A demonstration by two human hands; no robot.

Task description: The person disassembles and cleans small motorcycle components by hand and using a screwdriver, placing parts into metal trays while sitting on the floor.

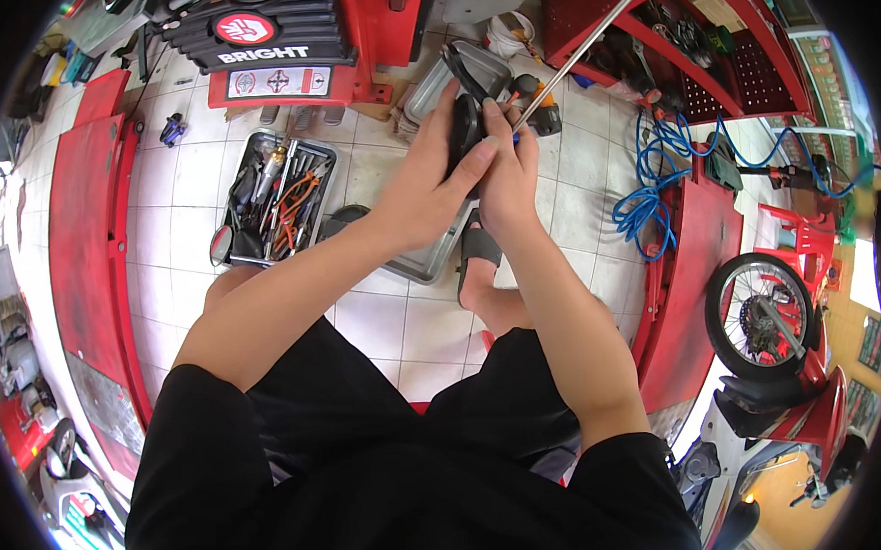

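Note:
My left hand (425, 182) is closed round a black oval part (464, 124) with a narrow black arm pointing away from me; its exact kind does not show. Against it, my right hand (507, 174) is closed on what looks like a long screwdriver (580, 53). Its thin metal shaft slants up to the right, while the fingers hide most of the handle. Both hands meet in front of me above the floor. Beyond them lies a grey tray (495, 58), and a yellow-and-black power tool (541, 103) sits just right of the fingers.
A tray of hand tools (325, 196) stands on the tiles at left, with a round mirror (221, 245) by its corner. Red lift platforms (85, 241) flank both sides. Blue hose (643, 192) coils at right, near a red tool rack (587, 33) and a motorcycle wheel (723, 317).

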